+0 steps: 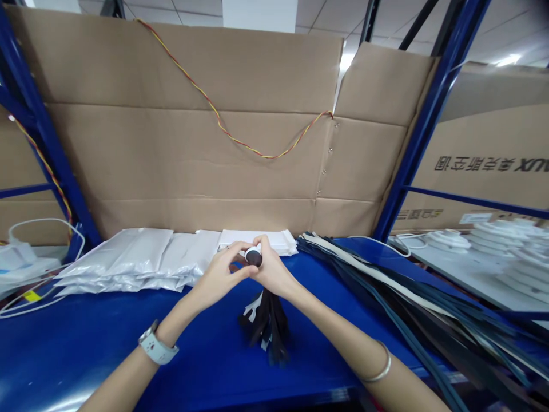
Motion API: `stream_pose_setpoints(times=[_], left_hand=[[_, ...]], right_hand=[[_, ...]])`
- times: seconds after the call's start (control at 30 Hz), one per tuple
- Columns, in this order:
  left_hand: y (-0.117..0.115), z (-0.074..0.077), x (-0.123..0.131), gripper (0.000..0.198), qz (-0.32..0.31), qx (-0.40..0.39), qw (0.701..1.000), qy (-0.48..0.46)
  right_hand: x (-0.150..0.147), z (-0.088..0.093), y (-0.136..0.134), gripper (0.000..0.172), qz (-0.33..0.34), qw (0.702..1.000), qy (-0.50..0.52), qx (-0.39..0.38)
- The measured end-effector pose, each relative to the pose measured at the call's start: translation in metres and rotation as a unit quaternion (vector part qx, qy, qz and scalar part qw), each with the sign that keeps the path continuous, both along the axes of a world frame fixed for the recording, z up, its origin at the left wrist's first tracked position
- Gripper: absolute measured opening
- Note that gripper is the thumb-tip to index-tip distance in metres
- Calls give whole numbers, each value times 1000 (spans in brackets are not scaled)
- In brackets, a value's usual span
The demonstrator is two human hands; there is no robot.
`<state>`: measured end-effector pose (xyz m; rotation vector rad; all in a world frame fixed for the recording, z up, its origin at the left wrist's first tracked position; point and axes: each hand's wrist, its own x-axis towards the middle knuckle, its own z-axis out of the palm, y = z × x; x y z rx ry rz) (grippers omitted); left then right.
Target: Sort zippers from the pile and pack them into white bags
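Both hands meet above the middle of the blue surface, around a bundle of dark strips that look like zippers (274,329). The bundle's lower ends fan out and hang down, with a few white ones among the black. Its rounded dark top (254,257) has a white edge and points toward me. My left hand (227,272) curves its thumb and fingers around that top from the left. From the right, my right hand (272,269) wraps around the bundle just below it. The part inside the fingers is hidden.
White plastic packets (137,257) lie at the back left, with a white flat stack (281,243) behind my hands. Long dark and white strips (386,280) stretch along the right. A cardboard wall (193,160) closes the back between blue posts. White spools (493,246) stand far right.
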<state>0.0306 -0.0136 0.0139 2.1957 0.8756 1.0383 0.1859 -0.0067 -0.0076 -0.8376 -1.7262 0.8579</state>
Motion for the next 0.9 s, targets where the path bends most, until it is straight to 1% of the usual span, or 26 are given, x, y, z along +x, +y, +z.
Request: stream_pose_setpoints(times=[0.07, 0.13, 0.2, 0.23, 0.33, 0.4, 0.47, 0.53, 0.6, 0.63, 0.7, 0.8, 0.9], left_hand=[[-4, 0, 2, 27, 19, 27, 999, 22], [-5, 0, 2, 32, 38, 41, 998, 29], [-6, 0, 2, 41, 36, 50, 998, 34], [-7, 0, 1, 40, 31, 59, 997, 37], [-6, 1, 1, 20, 22, 87, 996, 27], [-3, -1, 1, 16, 34, 58, 998, -14], [3, -5, 1, 19, 57, -6, 996, -70], [11, -9, -2, 20, 76, -72, 987, -126], [19, -12, -7, 21, 86, -135, 972, -175], [24, -14, -10, 22, 90, -167, 962, -197], [31, -16, -15, 21, 95, -223, 943, -228], [39, -19, -20, 18, 99, -270, 925, -248], [45, -21, -19, 17, 100, -281, 921, -248]], right_hand=[[0, 1, -1, 59, 10, 999, -31, 13], [1, 2, -2, 75, 12, 998, -61, 19], [3, 3, -2, 88, 24, 996, -88, 22], [4, 4, -3, 91, 36, 995, -96, 20], [7, 6, -3, 96, 75, 992, -104, -1], [11, 8, -1, 95, 88, 989, -117, -9], [15, 9, 2, 95, 79, 986, -145, 13], [17, 7, 6, 95, 51, 981, -176, 55], [17, 4, 9, 88, 8, 970, -220, 99], [16, 2, 10, 83, -16, 961, -251, 117], [12, -2, 11, 69, -61, 931, -327, 152], [8, -3, 9, 53, -102, 879, -421, 198], [5, -2, 7, 50, -127, 842, -473, 225]])
